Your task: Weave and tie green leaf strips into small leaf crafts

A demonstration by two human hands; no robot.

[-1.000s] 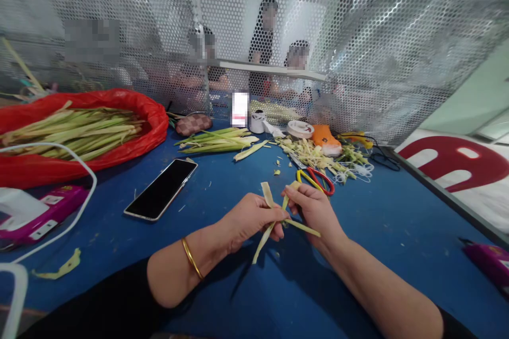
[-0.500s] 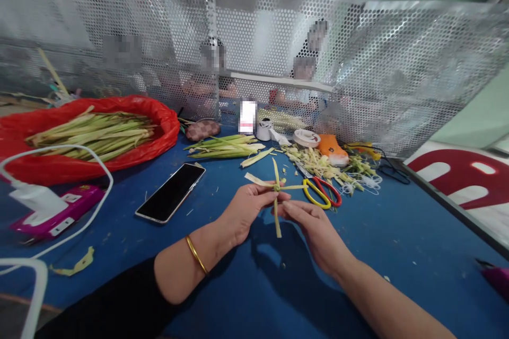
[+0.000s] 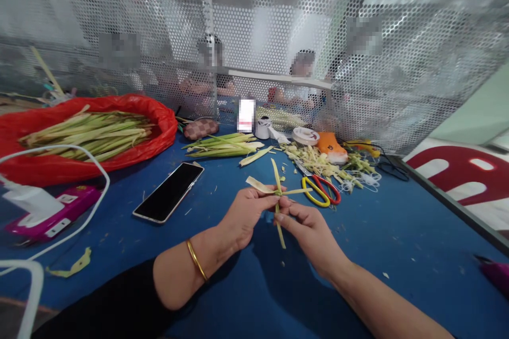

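A cross of pale green leaf strips (image 3: pixel 299 191), knotted at its middle, is held above the blue table. My left hand (image 3: pixel 246 212), with a gold bangle at the wrist, is closed and pinches the cross near the knot between thumb and fingers. My right hand (image 3: pixel 314 230) is closed too, its thumb and fingertips on the strip that points toward me. Just right of the cross lie scissors (image 3: pixel 315 194) with one yellow and one red handle loop. Beyond it are a loose leaf piece (image 3: pixel 256 156) and a bunch of long leaves (image 3: pixel 222 146).
A red plastic bag (image 3: pixel 157 143) of leaves stands at the left. Nearer are a phone (image 3: pixel 169 193) and a purple power strip (image 3: pixel 75 212) with a white cable. Leaf scraps (image 3: pixel 314 160), a tape roll (image 3: pixel 306 136) and an orange object (image 3: pixel 331 145) lie before a perforated metal screen (image 3: pixel 270 26).
The fingers of my right hand have shifted onto the near strip, with the thumb lower along it. The cross has turned slightly, and its near end now points a little right.
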